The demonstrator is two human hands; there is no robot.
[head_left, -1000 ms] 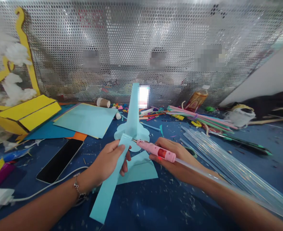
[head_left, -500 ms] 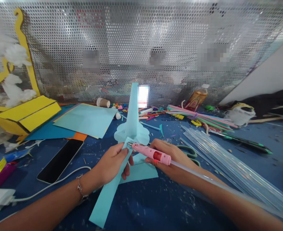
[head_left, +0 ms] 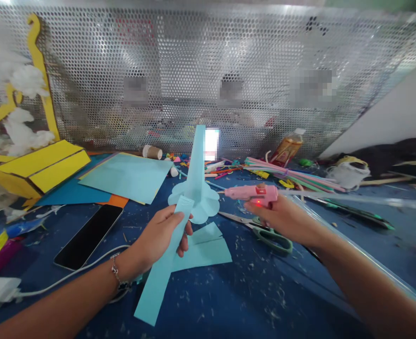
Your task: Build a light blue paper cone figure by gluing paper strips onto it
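A long light-blue paper strip [head_left: 160,278] is pinched near its upper end by my left hand [head_left: 165,233], thumb on top. A pink hot glue gun [head_left: 252,193] is gripped in my right hand [head_left: 285,219]; its red light glows, its nozzle points left, and a clear glue stick [head_left: 366,198] trails from its back. Just beyond the strip, a blue paper flower-shaped base [head_left: 208,207] carries an upright folded blue strip [head_left: 195,165]. Under my left fingers lies a cut piece of blue paper [head_left: 211,252]. Green-handled scissors [head_left: 273,239] rest below my right hand.
On the left are a black phone [head_left: 89,235], a white charger [head_left: 1,294] with cable, stacked coloured paper [head_left: 130,174] and a yellow cardboard piece [head_left: 45,165]. Pastel sticks [head_left: 289,174], a bottle [head_left: 289,148] and a perforated metal panel [head_left: 179,61] are behind.
My right hand has carried the glue gun up and right, away from the strip's upper end, uncovering the scissors. My left hand still holds the strip, nearly in place.
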